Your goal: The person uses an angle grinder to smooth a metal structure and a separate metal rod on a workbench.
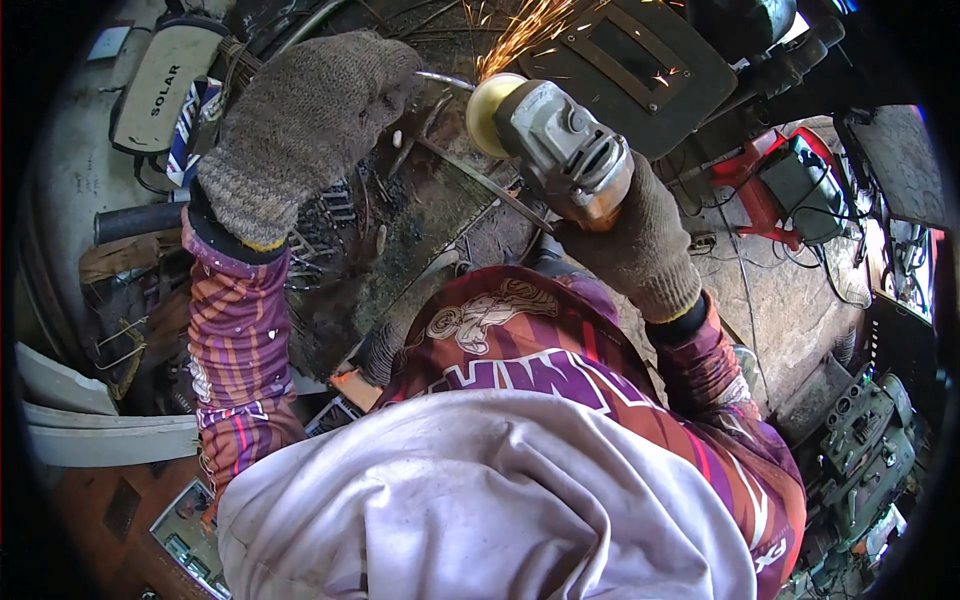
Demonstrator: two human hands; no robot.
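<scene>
My left hand (310, 125), in a grey-brown knit glove, is closed around a thin metal rod (447, 79). The rod sticks out to the right, its end at the pale yellow disc (488, 115) of an angle grinder (570, 150). Orange sparks (528, 38) fly up and away from that contact. My right hand (645, 250), gloved the same way, grips the grinder's body from behind; its fingers are partly hidden by the tool. Below the disc, a narrow metal bar (485, 180) slants across the dirty work surface (430, 215).
A dark panel with a rectangular window (640, 65), like a welding shield, lies beyond the grinder. Off-white case (165, 85) at far left; dark pipe (140, 222) below it. To the right, a green box (803, 190) with cables rests on a red stand (745, 175).
</scene>
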